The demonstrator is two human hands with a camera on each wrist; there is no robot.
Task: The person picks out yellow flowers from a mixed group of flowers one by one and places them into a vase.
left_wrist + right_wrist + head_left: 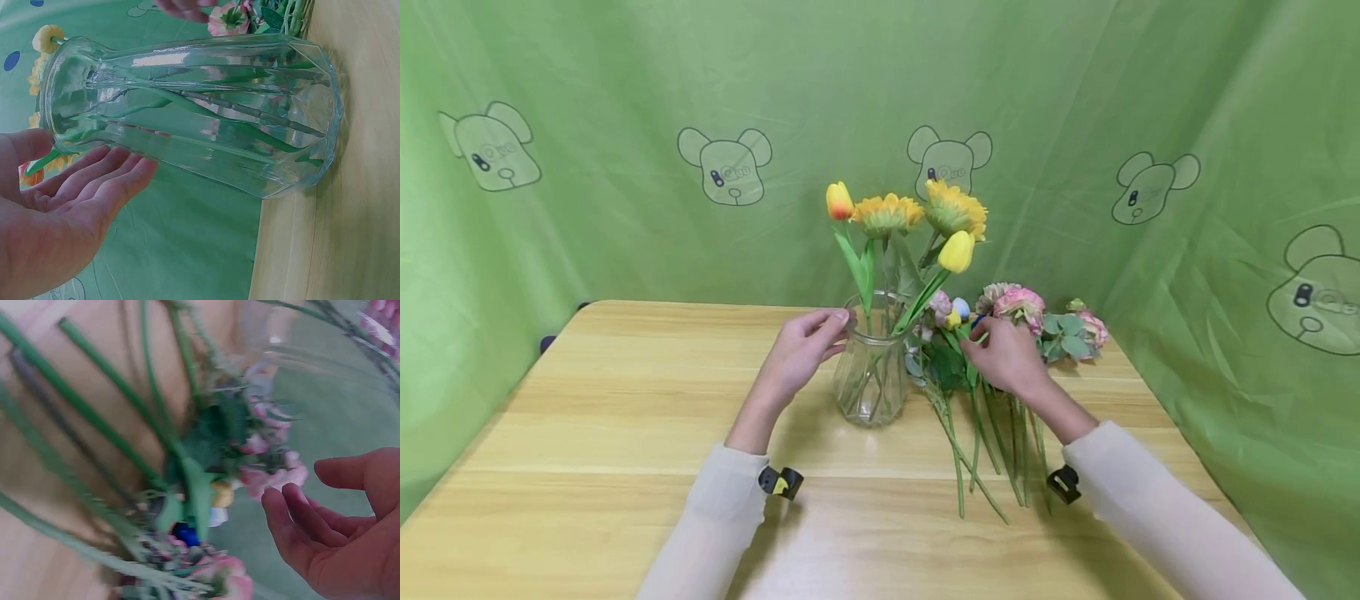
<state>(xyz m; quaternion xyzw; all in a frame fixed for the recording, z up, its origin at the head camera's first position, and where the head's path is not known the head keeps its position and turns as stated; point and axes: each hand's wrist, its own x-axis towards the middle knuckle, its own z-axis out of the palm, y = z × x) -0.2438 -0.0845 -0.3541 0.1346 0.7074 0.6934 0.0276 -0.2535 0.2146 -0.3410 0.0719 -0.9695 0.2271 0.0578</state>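
Observation:
A clear glass vase [868,392] stands upright on the table. In it are a red-and-yellow tulip [839,202], a yellow tulip [957,252] and two sunflowers [889,214]; their stems show through the glass. My left hand [797,350] rests at the vase's left side, thumb by the rim and fingers fairly straight along the neck, as the left wrist view also shows. Over the loose flowers right of the vase is my right hand [1006,354]. In the right wrist view its fingers [281,531] are loosely bent with nothing between them, close to pink blossoms [272,478].
The loose flowers lie with stems [981,450] toward me; among them are a pink bloom [1019,307], a small yellow bud [952,319] and a pale blue one [961,308]. Another pink flower [1092,329] is near the table's right edge. Green curtain [820,100] surrounds the wooden table [625,400].

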